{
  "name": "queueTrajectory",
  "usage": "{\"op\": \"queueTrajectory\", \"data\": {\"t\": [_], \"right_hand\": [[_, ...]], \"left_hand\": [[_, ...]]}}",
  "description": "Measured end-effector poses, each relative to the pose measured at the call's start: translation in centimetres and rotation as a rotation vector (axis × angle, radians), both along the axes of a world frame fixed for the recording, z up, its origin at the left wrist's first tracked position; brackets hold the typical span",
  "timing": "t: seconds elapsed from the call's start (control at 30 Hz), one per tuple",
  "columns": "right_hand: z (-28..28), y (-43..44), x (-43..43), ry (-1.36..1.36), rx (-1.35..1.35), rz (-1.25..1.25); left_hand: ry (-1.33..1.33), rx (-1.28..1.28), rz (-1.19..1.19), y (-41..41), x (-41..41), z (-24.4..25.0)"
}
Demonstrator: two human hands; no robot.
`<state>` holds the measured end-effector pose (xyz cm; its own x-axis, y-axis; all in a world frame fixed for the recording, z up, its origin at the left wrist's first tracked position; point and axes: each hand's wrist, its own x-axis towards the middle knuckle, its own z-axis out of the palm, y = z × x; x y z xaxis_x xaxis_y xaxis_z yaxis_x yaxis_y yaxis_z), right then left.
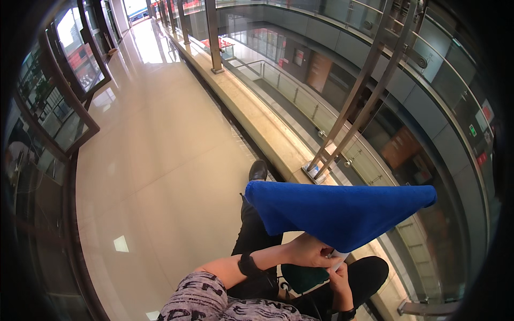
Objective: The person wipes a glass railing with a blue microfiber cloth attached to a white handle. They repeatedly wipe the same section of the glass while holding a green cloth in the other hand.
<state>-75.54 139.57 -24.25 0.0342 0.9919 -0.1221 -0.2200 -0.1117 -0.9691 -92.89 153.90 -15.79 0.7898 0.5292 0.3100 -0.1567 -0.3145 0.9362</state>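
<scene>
A blue microfibre-like cloth (pixel 341 210) spreads across the front of my body in a rough triangle, with a long, nearly straight upper edge. Whether a bar lies inside that edge is hidden. A white handle-like piece (pixel 340 257) shows just under the cloth's lower point. My left hand (pixel 309 252) reaches in from the left, its fingers pinching this white piece while the cloth covers part of the hand. Lower down, my right hand (pixel 340 279) grips the same piece from the right. A dark green fabric item (pixel 304 277) lies between my legs, below the hands.
A stone ledge (pixel 257 116) runs along a glass balustrade with steel posts (pixel 349 108), beside an open atrium. Shiny tiled floor (pixel 160 160) stretches ahead on the left. Glass doors (pixel 60 108) stand open along the left side. My black shoe (pixel 258 170) is near the ledge.
</scene>
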Motion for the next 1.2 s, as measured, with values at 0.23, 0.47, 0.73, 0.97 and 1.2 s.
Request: {"op": "queueTrajectory", "data": {"t": [0.23,0.47,0.73,0.97,1.2], "right_hand": [[1.6,0.2,-6.6,0.054,-0.023,-0.192],[0.6,2.0,-13.1,-0.018,0.076,-0.425],[0.6,6.8,-22.6,-0.08,0.069,-0.753],[0.9,12.3,-31.1,-0.096,0.14,-0.875],[1.8,19.4,-39.5,-0.096,0.084,-0.965]], "left_hand": [[0.091,-0.025,-0.178,2.8,-3.8,0.6],[0.08,-0.006,-0.402,6.6,-7.0,0.6],[0.154,0.135,-0.637,12.4,-11.1,-0.2],[0.06,0.098,-0.808,18.8,-16.4,0.7],[0.095,0.077,-0.924,26.1,-21.8,-0.5]]}}
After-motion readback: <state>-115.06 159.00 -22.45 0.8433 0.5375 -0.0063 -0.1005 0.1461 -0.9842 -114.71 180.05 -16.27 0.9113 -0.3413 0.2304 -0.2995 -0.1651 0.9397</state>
